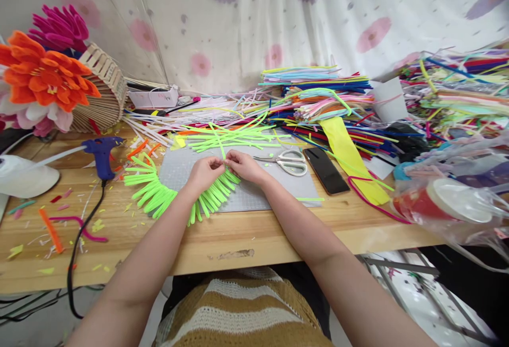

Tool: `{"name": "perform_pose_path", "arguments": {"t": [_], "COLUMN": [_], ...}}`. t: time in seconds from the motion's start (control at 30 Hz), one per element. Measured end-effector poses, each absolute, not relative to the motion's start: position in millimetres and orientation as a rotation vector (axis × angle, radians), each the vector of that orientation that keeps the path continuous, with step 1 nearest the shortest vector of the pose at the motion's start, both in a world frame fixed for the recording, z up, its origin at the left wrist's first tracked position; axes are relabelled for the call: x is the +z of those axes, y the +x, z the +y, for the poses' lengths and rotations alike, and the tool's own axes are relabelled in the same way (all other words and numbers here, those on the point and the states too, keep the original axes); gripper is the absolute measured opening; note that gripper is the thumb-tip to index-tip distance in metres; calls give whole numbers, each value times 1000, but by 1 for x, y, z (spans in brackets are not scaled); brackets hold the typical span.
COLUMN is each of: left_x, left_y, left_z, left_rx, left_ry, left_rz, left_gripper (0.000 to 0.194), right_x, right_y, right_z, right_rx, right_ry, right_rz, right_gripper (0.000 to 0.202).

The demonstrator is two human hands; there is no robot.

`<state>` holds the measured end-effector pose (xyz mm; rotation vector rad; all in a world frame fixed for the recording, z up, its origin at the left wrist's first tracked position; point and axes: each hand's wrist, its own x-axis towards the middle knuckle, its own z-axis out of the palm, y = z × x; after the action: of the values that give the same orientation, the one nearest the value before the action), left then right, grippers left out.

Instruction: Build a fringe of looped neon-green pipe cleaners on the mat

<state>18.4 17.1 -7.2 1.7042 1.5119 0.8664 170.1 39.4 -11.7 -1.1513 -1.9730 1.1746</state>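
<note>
A fringe of neon green pipe-cleaner loops curves across the grey cutting mat, partly behind my left forearm. At the fringe's right end, my left hand pinches the green strip. Close beside it, my right hand has its fingertips closed on the same end, where one green pipe cleaner stands up and away from me. The exact join between the fingertips is too small to make out. Behind the hands lies a pile of loose green pipe cleaners. Silver scissors rest right of my right hand.
A black phone and yellow strip lie to the right, near a plastic-wrapped red roll. Left are a blue glue gun with its cord and felt flowers. Pipe-cleaner bundles line the back.
</note>
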Motion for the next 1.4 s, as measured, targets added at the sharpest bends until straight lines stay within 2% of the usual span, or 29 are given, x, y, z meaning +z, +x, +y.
{"name": "perform_pose_path", "arguments": {"t": [0.2, 0.33, 0.47, 1.07, 1.4], "left_x": [-16, -11, -7, -11, -15], "left_y": [13, 8, 3, 1, 9], "left_z": [21, 21, 22, 24, 22], "left_rx": [984, 1208, 1281, 1462, 1474], "left_ry": [1371, 1127, 994, 1181, 1322], "left_rz": [1319, 1390, 1389, 1397, 1375], "left_gripper": [27, 27, 28, 19, 17], "right_x": [-8, -1, 2, 2, 0], "right_y": [172, 179, 188, 183, 161], "right_z": [39, 39, 40, 36, 37], "right_rx": [1245, 1096, 969, 617, 416], "right_ry": [-1176, -1181, -1185, -1350, -1803], "right_rz": [-1976, -2097, -2164, -2205, -2082], "right_gripper": [17, 22, 24, 21, 22]}}
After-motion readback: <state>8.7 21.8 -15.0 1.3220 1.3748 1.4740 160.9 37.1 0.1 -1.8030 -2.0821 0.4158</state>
